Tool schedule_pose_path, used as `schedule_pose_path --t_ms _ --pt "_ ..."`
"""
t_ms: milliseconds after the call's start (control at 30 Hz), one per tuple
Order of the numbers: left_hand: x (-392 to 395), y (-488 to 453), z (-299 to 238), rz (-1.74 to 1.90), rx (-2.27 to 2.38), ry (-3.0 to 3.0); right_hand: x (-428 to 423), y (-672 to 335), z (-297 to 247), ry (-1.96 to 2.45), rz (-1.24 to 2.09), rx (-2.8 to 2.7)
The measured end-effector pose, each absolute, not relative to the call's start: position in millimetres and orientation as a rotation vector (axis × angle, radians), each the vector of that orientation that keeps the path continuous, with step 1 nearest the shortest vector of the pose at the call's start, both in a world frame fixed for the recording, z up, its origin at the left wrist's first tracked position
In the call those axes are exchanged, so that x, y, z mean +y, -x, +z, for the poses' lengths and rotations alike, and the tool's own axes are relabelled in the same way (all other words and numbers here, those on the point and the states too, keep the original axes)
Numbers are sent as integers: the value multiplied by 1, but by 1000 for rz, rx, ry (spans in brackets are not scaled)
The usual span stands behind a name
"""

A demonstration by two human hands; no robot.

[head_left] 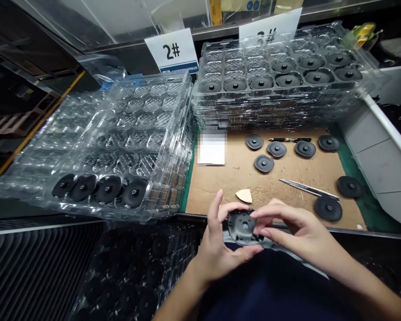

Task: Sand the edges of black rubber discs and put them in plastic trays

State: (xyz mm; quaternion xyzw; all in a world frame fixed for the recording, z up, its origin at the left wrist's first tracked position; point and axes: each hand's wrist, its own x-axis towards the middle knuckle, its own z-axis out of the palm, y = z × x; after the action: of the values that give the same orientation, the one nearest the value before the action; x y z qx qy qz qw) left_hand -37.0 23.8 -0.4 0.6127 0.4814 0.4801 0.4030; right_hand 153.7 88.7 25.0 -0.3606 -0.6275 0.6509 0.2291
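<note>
In the head view, low centre, before the worktop (365, 208): one black disc (241, 228), studded face up, between both hands. Left hand (215, 245): clamped on the disc's left and near rim, thumb along the near edge, one finger raised. Right hand (297, 227): thumb and forefinger at the disc's right side; cannot tell whether they grip it. Just beyond, on cardboard (217, 189): cream wedge (244, 195); slim metal tool (307, 189); pen (289, 140). Further right and beyond: seven loose discs (263, 163), some overhanging the cardboard.
</note>
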Motion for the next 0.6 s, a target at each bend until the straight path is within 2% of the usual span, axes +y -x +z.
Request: schedule_pose_path --t_ms 333,467,600 --pt "23 36 11 908 1057 -1215 106 -148 41 765 2440 -1403" --pt "23 36 11 902 1058 -1183 101 -150 37 811 2494 -1307" --pt "25 39 10 999 1056 -1238 93 -153 28 942 2369 -1255"
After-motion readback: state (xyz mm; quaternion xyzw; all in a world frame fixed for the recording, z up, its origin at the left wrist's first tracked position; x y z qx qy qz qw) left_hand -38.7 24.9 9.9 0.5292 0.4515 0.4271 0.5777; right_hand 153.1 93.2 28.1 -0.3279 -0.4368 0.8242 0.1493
